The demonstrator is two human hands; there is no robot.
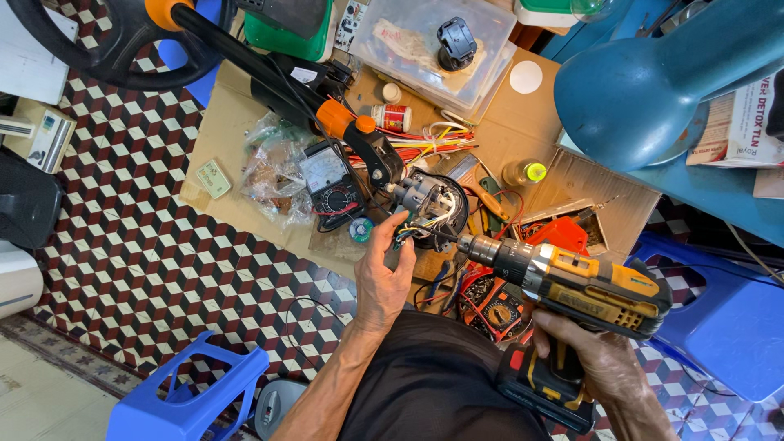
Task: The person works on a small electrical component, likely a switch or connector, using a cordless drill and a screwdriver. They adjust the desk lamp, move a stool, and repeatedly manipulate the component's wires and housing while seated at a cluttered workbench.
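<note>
Two hands busy: left (pixel 384 282) gripping motor unit (pixel 429 204), right (pixel 592 355) clutching cordless drill (pixel 572 286); black part (pixel 456 42) inside clear box (pixel 482 33).

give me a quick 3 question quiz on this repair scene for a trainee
1. True or false: the right hand grips a yellow and black cordless drill.
2. What does the left hand steady? A) the motor unit B) the blue stool C) the glue bottle
3. Fill in: the drill tip points at the ____.

Key: 1 true; 2 A; 3 motor unit.
</note>
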